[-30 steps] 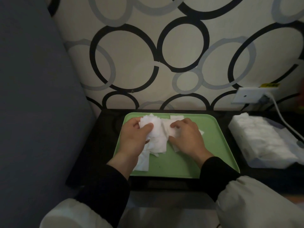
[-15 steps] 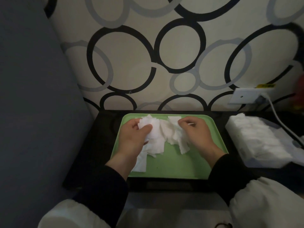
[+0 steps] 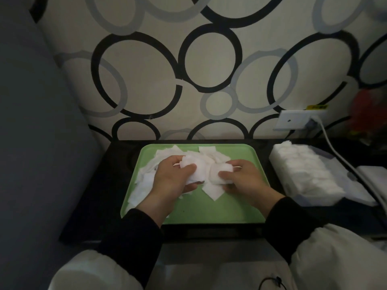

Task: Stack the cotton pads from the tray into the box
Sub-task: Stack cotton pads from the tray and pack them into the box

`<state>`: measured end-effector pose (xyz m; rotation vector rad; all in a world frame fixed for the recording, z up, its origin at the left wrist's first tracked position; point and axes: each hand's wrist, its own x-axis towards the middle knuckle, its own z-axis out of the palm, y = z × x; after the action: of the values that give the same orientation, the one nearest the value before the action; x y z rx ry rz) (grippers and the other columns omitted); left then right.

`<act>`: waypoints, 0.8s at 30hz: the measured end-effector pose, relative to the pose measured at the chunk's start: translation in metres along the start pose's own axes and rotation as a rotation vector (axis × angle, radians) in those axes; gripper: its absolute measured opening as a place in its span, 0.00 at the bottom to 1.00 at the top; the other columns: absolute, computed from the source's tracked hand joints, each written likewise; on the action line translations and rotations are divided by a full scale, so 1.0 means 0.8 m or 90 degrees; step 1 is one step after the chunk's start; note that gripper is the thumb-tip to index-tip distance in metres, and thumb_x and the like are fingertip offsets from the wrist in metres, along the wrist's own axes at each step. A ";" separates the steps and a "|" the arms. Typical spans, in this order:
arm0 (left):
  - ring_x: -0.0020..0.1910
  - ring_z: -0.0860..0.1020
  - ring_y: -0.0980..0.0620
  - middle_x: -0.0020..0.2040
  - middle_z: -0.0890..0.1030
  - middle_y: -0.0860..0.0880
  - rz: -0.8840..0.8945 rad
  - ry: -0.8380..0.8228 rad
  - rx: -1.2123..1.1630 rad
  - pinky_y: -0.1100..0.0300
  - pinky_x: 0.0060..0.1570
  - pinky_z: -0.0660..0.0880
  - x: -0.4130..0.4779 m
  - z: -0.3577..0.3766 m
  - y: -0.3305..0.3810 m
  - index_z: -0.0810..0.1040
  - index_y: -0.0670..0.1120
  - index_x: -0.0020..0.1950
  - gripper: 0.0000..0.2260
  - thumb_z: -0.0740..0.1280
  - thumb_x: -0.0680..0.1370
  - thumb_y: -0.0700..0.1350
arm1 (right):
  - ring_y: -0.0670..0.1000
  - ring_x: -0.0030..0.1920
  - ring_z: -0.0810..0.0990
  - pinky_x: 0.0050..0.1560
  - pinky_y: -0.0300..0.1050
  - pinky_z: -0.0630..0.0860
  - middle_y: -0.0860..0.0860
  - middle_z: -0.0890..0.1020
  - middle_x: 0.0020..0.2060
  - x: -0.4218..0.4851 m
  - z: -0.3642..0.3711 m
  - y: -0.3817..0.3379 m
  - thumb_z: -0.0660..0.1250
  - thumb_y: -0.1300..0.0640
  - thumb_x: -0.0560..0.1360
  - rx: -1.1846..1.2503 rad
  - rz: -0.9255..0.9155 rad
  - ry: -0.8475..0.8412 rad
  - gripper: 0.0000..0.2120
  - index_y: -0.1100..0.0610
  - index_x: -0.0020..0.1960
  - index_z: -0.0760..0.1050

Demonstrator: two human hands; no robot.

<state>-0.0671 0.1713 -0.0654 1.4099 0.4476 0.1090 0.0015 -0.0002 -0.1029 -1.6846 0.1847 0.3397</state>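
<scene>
A green tray (image 3: 209, 212) lies on a dark table, with several white cotton pads (image 3: 165, 155) heaped across its back and left side. My left hand (image 3: 171, 181) grips a bunch of pads between thumb and fingers over the tray's middle. Close beside it, my right hand (image 3: 243, 178) pinches another small stack of pads. One pad (image 3: 213, 191) lies flat below the two hands. The box (image 3: 364, 197), at the right of the tray, is filled with rows of stacked pads (image 3: 303, 170).
The dark table (image 3: 92, 195) ends against a patterned wall. A white socket (image 3: 293, 120) with a cable (image 3: 343, 162) running over the box's far side sits at the back right. A grey padded surface (image 3: 41, 143) rises at the left.
Both hands have drawn together and gathered pads into small bunches. My right hand moved from the tray's back toward the middle, and the loose pads have spread to the left.
</scene>
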 end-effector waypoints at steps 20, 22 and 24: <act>0.45 0.84 0.52 0.50 0.86 0.46 -0.003 -0.172 0.036 0.62 0.39 0.81 -0.016 0.021 0.004 0.83 0.49 0.49 0.07 0.65 0.82 0.44 | 0.50 0.36 0.81 0.35 0.39 0.77 0.57 0.86 0.39 -0.042 -0.027 -0.050 0.77 0.67 0.68 -0.078 -0.202 -0.193 0.11 0.59 0.48 0.81; 0.45 0.84 0.50 0.53 0.85 0.44 -0.005 -0.175 0.043 0.62 0.38 0.81 -0.018 0.025 0.004 0.82 0.49 0.50 0.08 0.63 0.83 0.44 | 0.48 0.34 0.79 0.31 0.37 0.75 0.57 0.84 0.36 -0.042 -0.030 -0.050 0.78 0.68 0.66 -0.082 -0.203 -0.170 0.12 0.59 0.46 0.80; 0.45 0.84 0.48 0.55 0.84 0.41 -0.014 -0.175 0.046 0.61 0.37 0.81 -0.019 0.031 0.005 0.81 0.49 0.50 0.09 0.62 0.83 0.43 | 0.48 0.33 0.79 0.31 0.38 0.75 0.55 0.84 0.35 -0.042 -0.035 -0.049 0.79 0.67 0.65 -0.102 -0.211 -0.154 0.13 0.58 0.45 0.80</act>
<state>-0.0713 0.1436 -0.0559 1.4648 0.2412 -0.1189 -0.0145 -0.0243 -0.0522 -1.7792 -0.3048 0.3104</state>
